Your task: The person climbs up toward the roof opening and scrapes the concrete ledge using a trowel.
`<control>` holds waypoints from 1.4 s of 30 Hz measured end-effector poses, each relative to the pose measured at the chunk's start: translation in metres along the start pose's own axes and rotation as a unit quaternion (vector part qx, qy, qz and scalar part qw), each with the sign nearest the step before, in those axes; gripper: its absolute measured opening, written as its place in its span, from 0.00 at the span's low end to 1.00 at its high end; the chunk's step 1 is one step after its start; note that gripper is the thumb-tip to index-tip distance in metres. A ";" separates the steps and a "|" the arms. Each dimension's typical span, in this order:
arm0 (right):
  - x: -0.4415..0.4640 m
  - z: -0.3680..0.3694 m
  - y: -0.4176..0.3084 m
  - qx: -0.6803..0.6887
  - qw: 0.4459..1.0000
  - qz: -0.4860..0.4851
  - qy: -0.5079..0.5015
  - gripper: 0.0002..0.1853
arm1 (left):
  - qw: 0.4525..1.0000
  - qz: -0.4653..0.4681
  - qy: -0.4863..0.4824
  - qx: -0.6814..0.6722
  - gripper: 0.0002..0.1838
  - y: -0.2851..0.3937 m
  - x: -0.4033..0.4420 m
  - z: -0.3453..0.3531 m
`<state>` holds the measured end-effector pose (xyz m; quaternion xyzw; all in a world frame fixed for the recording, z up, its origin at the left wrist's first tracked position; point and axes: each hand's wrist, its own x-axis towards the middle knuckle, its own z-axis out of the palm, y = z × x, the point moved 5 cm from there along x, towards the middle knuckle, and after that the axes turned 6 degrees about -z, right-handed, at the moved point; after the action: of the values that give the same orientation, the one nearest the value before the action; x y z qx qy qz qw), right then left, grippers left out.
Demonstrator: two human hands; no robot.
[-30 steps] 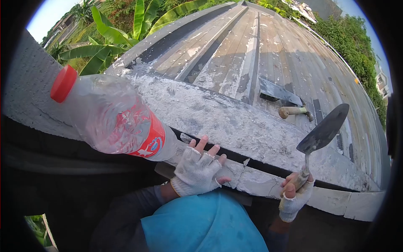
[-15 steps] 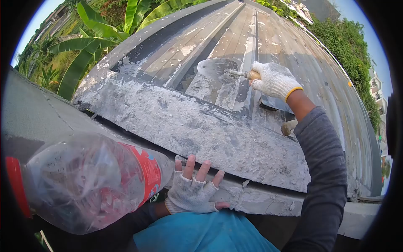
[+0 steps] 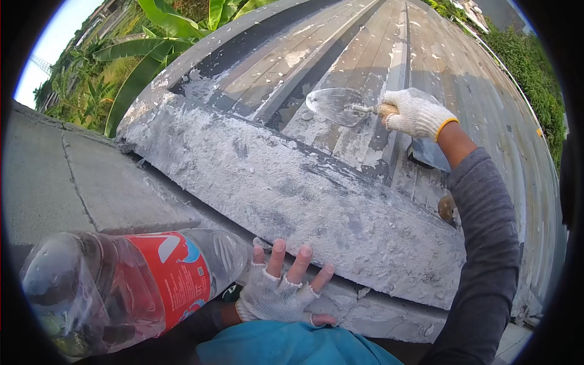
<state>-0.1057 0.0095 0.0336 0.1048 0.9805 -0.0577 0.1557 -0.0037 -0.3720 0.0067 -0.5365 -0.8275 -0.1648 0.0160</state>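
Observation:
My right hand (image 3: pixel 417 112), in a white knit glove with a yellow cuff, is closed round the wooden handle of a trowel (image 3: pixel 336 104). The trowel's rounded metal blade lies over the ribbed roof sheet, pointing left. My left hand (image 3: pixel 281 286), in a white glove with bare fingertips, rests spread on the ledge by the gap below a rough grey mortar band (image 3: pixel 274 185). Just left of it a large clear plastic bottle (image 3: pixel 173 274) with a red label lies on its side. Its left end looks blurred and distorted.
Ribbed metal roofing (image 3: pixel 474 128) with flaking patches stretches away. Near my right forearm lie a dark flat-bladed tool (image 3: pixel 429 153) and a round wooden handle end (image 3: pixel 446 208). A concrete wall (image 3: pixel 55 176) stands at left, with banana leaves (image 3: pixel 143 70) beyond.
The view has shifted, so the roof and trowel appear farther right. The bottle has turned, showing more of its red label, and its red cap has left view. Both hands keep their poses.

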 end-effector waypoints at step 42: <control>-0.027 0.006 0.019 0.274 0.960 -0.060 0.019 0.36 | 0.998 -0.014 -0.045 -0.037 0.48 -0.003 0.002 -0.002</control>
<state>-0.0749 0.0220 0.0350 0.0854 0.9344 -0.3314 0.0986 -0.0071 -0.3721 0.0083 -0.5316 -0.8284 -0.1710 -0.0433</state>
